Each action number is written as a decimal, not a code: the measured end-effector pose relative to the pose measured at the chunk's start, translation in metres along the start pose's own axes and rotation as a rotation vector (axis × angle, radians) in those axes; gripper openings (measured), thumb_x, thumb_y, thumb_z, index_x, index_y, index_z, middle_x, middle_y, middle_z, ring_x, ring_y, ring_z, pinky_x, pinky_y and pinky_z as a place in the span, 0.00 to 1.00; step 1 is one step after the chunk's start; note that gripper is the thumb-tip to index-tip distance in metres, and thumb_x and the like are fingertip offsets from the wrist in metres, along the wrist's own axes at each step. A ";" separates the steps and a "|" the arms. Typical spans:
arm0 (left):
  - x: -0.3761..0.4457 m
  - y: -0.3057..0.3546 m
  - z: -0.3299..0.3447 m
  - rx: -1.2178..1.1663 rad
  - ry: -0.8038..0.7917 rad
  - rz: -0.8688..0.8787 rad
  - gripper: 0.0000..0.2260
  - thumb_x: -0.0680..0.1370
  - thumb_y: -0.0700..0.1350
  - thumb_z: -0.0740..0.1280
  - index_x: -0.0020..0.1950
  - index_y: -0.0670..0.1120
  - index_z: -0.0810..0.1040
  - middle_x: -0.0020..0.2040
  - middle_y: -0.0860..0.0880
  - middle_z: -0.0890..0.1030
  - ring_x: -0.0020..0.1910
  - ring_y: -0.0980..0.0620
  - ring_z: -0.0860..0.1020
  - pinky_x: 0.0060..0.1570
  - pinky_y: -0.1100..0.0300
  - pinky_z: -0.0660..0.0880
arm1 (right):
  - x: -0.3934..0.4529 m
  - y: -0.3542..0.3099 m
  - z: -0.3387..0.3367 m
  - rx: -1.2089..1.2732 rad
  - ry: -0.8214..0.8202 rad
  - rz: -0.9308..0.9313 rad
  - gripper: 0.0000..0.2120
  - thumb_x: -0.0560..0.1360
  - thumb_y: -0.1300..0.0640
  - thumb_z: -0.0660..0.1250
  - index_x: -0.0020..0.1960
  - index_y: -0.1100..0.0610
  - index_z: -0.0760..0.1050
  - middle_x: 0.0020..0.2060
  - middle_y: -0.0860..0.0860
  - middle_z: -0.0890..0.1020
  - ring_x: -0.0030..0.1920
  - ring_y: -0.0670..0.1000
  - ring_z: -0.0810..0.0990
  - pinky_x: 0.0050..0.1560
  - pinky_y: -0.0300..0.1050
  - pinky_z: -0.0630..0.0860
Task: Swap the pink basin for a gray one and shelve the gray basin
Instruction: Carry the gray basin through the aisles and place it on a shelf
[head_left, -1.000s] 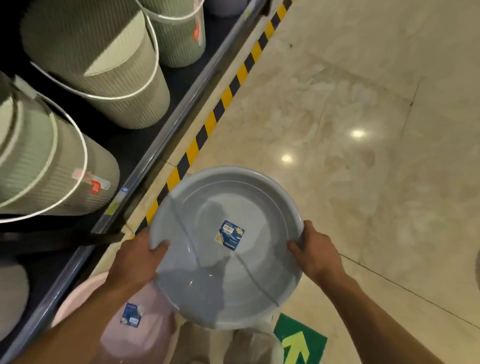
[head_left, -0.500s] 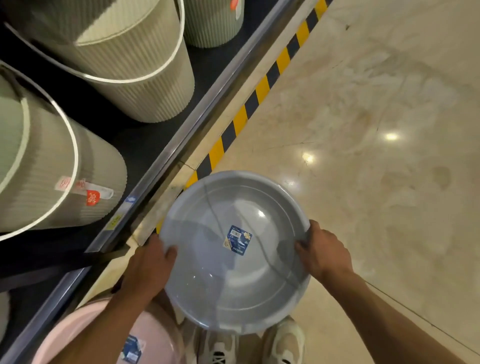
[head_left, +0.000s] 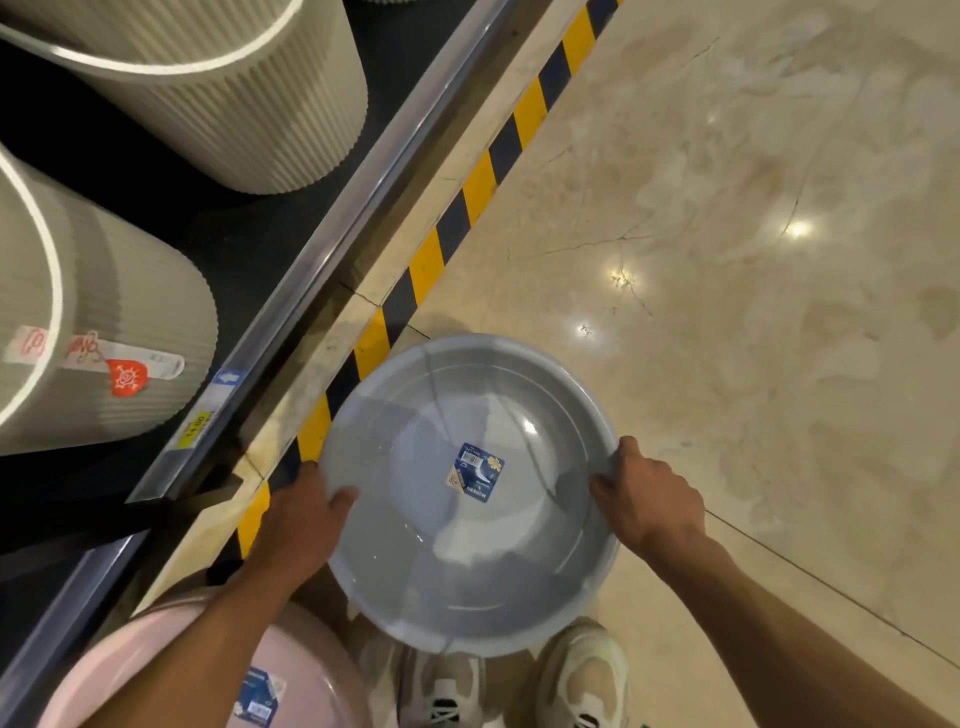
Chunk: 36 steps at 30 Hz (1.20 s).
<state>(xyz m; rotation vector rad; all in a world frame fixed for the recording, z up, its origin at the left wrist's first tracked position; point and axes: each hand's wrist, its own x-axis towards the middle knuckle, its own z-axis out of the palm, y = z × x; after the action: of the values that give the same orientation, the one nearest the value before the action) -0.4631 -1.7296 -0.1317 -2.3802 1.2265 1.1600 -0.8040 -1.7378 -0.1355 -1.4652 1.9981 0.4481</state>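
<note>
Both hands on the round gray plastic basin (head_left: 467, 493), held level above the floor, mouth up. Left hand (head_left: 304, 512) grips the rim on its own side: thumb lies over the rim onto the inner wall, the other fingers wrap under and are out of view. Right hand (head_left: 647, 499) grips the opposite rim: thumb (head_left: 602, 486) pressed on the inside edge, fingers curled over the outer lip, clamped on it.

Between the two thumbs, on the basin's bottom, sits a blue rectangular label sticker (head_left: 475, 472).

Just beyond the left fingers, the yellow-and-black striped floor tape (head_left: 431, 254) runs diagonally; the basin's far-left edge overlaps it. Further out from those fingers comes the metal edge rail of the dark shelf (head_left: 322, 244), carrying a yellow price tag (head_left: 195, 430). On the shelf stand two ribbed beige plastic bins (head_left: 234, 98), the nearer one bearing a red-and-white sticker (head_left: 127, 376).

Below the left forearm, toward the body from the fingers, the round pink plastic basin (head_left: 161, 670) shows partly, with its own blue label; whether it rests on the floor or on the shelf's lower edge is hard to tell.

Under the gray basin's near rim, a pair of beige sneakers (head_left: 584, 675) on the glossy beige marble floor (head_left: 753, 312), which extends outward past the right fingers.
</note>
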 end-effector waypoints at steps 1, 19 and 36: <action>0.000 0.000 0.000 0.000 0.004 0.015 0.16 0.80 0.51 0.67 0.58 0.40 0.72 0.56 0.35 0.79 0.54 0.34 0.78 0.45 0.51 0.70 | 0.001 0.001 0.000 0.006 0.002 0.007 0.12 0.77 0.44 0.58 0.51 0.52 0.62 0.32 0.45 0.68 0.29 0.50 0.69 0.33 0.46 0.68; -0.120 0.107 -0.073 -0.003 0.094 0.392 0.11 0.79 0.56 0.67 0.52 0.50 0.70 0.43 0.47 0.81 0.40 0.45 0.80 0.35 0.55 0.76 | -0.108 0.077 -0.126 0.163 0.097 0.210 0.13 0.78 0.43 0.58 0.48 0.52 0.59 0.32 0.45 0.68 0.29 0.48 0.67 0.29 0.46 0.60; -0.293 0.321 -0.030 0.314 -0.065 0.924 0.13 0.77 0.56 0.70 0.42 0.52 0.69 0.35 0.53 0.78 0.31 0.52 0.78 0.26 0.59 0.68 | -0.305 0.286 -0.167 0.492 0.266 0.661 0.15 0.76 0.42 0.60 0.48 0.53 0.64 0.35 0.49 0.74 0.33 0.54 0.73 0.30 0.46 0.64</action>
<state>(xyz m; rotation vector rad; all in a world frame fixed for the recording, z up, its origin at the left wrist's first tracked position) -0.7916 -1.7732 0.1514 -1.5179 2.3774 1.0919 -1.0586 -1.5193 0.1648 -0.5683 2.5551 0.0018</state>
